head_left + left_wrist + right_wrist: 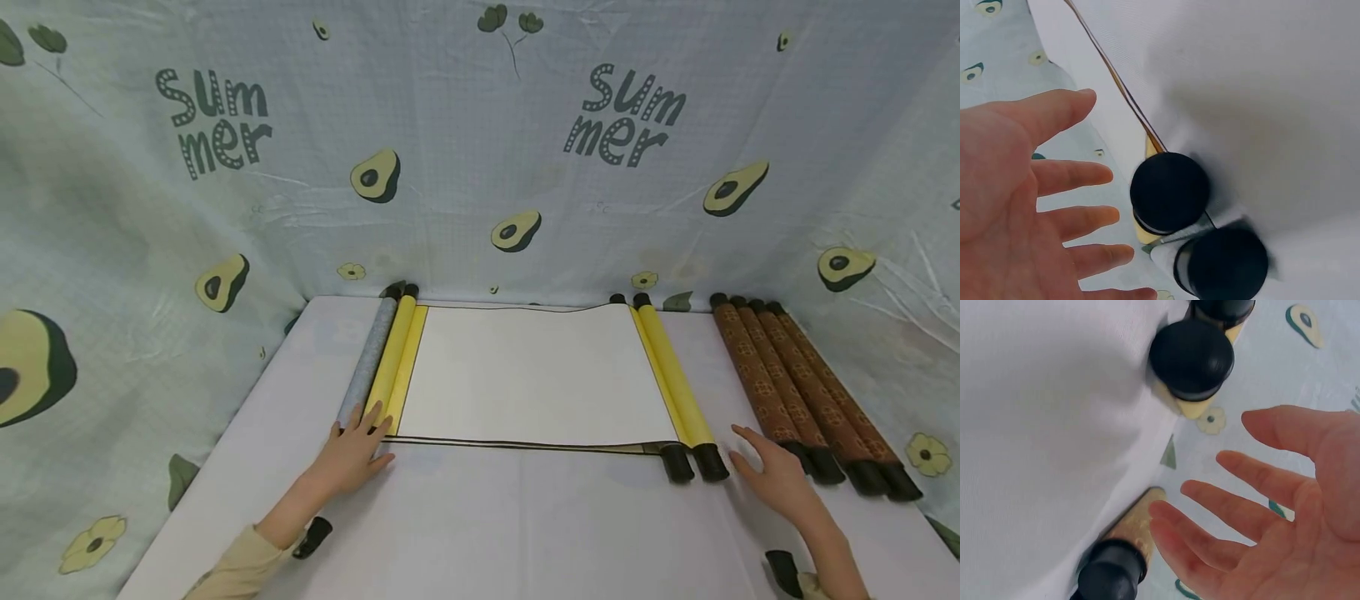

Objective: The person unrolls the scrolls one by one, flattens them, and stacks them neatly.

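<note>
The white scroll (pixel 536 375) lies open on the desk (pixel 525 533) between your grips: your left grip (pixel 348 458), fingers apart, is at the left yellow roller (pixel 394 350)'s near end, your right grip (pixel 772 475), spread empty, farther from the right yellow roller (pixel 675 375), both rollers pointing away from you.

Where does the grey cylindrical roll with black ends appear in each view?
Head: grey cylindrical roll, left of centre, beside a yellow cylindrical roll.
Left wrist: bottom centre, mostly hidden behind its round black end cap.
Right wrist: not in it.
Shared landmark: pale avocado-printed cloth.
</note>
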